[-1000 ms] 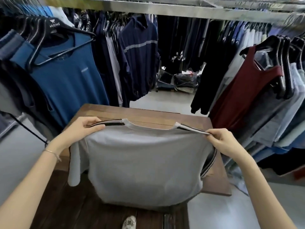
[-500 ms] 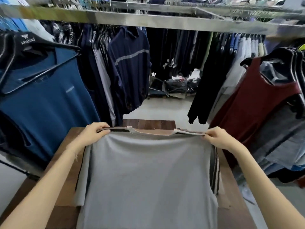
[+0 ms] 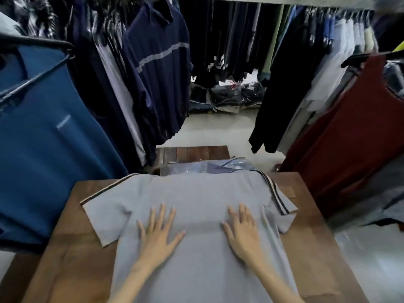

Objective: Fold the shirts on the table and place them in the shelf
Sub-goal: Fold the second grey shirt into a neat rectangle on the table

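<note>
Across the wooden desk (image 3: 72, 248) I have one grey shirt (image 3: 196, 193) spread back-up, both sleeves out, so it folds square. From left: my left hand (image 3: 158, 234) lies flat on it, fingers (image 3: 162, 212) straight and splayed, holding nothing; my right hand (image 3: 242, 231) does likewise (pressing out creases, I judge). Two hands, one shirt, no shelf visible.

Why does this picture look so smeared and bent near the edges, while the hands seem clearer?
Head view: motion blur smears the hanging clothes, such as the blue shirt; the wide-angle lens bows the wooden table outward. The left hand and right hand, flat on the grey shirt, are sharper. Lighting is soft, without glare.
</note>
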A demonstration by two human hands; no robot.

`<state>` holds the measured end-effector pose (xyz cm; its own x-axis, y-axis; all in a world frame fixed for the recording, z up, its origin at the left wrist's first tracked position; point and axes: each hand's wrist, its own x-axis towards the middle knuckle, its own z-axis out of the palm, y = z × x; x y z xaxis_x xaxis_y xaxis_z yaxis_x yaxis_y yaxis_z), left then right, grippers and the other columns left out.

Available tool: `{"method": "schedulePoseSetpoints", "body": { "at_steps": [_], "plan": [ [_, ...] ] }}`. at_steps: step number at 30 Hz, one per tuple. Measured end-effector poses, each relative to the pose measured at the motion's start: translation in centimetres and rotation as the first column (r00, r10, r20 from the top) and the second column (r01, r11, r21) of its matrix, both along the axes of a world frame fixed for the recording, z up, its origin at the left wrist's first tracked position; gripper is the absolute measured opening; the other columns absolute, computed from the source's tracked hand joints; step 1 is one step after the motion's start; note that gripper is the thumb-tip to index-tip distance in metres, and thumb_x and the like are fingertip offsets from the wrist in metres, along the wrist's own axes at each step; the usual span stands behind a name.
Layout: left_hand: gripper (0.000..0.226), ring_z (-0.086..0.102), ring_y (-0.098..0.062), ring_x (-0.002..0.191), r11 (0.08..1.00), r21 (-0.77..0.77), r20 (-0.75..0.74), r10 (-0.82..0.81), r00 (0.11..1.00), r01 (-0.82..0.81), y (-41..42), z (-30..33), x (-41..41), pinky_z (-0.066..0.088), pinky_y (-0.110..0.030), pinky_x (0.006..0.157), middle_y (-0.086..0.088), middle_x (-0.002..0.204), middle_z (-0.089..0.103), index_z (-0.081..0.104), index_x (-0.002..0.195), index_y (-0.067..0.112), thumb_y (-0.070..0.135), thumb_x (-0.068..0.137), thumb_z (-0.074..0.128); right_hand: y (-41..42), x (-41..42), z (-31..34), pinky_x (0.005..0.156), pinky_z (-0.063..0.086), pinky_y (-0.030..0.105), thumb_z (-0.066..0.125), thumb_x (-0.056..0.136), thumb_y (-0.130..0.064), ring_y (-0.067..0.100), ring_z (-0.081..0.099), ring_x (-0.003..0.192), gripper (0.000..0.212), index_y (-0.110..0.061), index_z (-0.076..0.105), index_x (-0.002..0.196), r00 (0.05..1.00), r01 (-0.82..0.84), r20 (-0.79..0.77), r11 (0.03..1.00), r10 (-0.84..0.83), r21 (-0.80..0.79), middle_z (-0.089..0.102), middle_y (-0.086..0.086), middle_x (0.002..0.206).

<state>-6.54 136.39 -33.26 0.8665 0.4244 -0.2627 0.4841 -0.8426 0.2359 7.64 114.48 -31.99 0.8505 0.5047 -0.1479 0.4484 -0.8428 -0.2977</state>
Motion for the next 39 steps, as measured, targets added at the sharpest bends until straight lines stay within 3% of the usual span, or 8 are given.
{"method": "schedulePoseSetpoints", "body": {
  "at_steps": [3,10,16,30,35,37,39],
  "plan": [
    [0.075,0.014,-0.027,0.145,0.993,0.104,0.05,0.044,0.998,-0.049,-0.5,-0.5,-0.3,0.005,-0.062,0.11,0.001,0.157,0.024,0.028,0.149,0.033,0.072,0.088,0.01,-1.2,-0.4,-1.0,0.109,0.018,0.046,0.01,0.096,-0.059,0.033,0.037,0.138,0.065,-0.026,0.039,0.144,0.995,0.073,0.071,0.995,-0.069,-0.061,0.037,0.009,0.151],
    [0.073,0.005,-0.023,0.148,0.983,0.164,0.109,0.06,0.992,-0.077,-0.3,-0.5,-0.2,0.005,-0.063,0.112,0.004,0.16,0.012,0.02,0.151,0.034,0.07,0.088,0.012,-0.6,-0.3,-1.3,0.112,0.015,0.047,0.008,0.096,-0.059,0.029,0.028,0.143,0.065,-0.029,0.033,0.147,0.993,0.081,0.092,0.993,-0.073,-0.084,0.028,0.006,0.156],
    [0.072,0.012,-0.025,0.147,0.984,0.157,0.144,0.056,0.988,-0.079,-0.9,-0.4,-0.4,0.009,-0.065,0.112,0.002,0.16,0.016,0.026,0.15,0.032,0.066,0.086,0.031,-1.2,-0.5,-1.7,0.113,0.013,0.047,0.011,0.095,-0.059,0.028,0.023,0.144,0.063,-0.03,0.031,0.148,0.988,0.077,0.137,0.996,-0.068,-0.055,0.025,0.005,0.157],
    [0.072,0.007,-0.023,0.148,0.981,0.18,0.129,0.05,0.99,-0.073,-1.2,-0.3,-0.7,0.008,-0.064,0.112,0.005,0.16,0.011,0.018,0.151,0.036,0.067,0.086,0.026,-2.4,-1.0,-1.7,0.116,0.011,0.047,0.011,0.096,-0.059,0.028,0.02,0.146,0.063,-0.03,0.03,0.149,0.989,0.051,0.142,0.997,-0.043,-0.052,0.023,0.004,0.158],
    [0.072,0.012,-0.026,0.147,0.985,0.16,0.096,0.051,0.994,-0.066,-2.7,0.1,-1.4,0.01,-0.063,0.112,0.003,0.159,0.016,0.023,0.15,0.034,0.069,0.088,0.018,-3.6,-1.6,-1.8,0.114,0.016,0.046,0.015,0.097,-0.057,0.028,0.024,0.143,0.061,-0.029,0.034,0.148,0.988,0.057,0.144,0.998,-0.055,-0.01,0.029,0.005,0.156],
    [0.073,0.017,-0.027,0.146,0.986,0.155,0.094,0.05,0.994,-0.064,-3.2,0.2,-1.8,0.007,-0.061,0.111,0.001,0.158,0.022,0.027,0.149,0.032,0.07,0.088,0.013,-3.9,-1.4,-1.3,0.107,0.029,0.044,0.025,0.095,-0.057,0.029,0.035,0.137,0.058,-0.028,0.043,0.143,0.986,0.041,0.158,0.999,-0.043,0.017,0.04,0.006,0.15],
    [0.074,0.027,-0.028,0.141,0.988,0.129,0.125,0.066,0.99,-0.082,-3.4,0.5,-1.9,0.01,-0.059,0.111,-0.001,0.153,0.033,0.037,0.145,0.03,0.071,0.088,0.014,-4.2,0.3,-0.2,0.093,0.044,0.043,0.034,0.092,-0.053,0.032,0.052,0.118,0.053,-0.022,0.056,0.129,0.987,0.017,0.16,0.995,-0.033,0.099,0.056,0.008,0.131]
  ]
}}
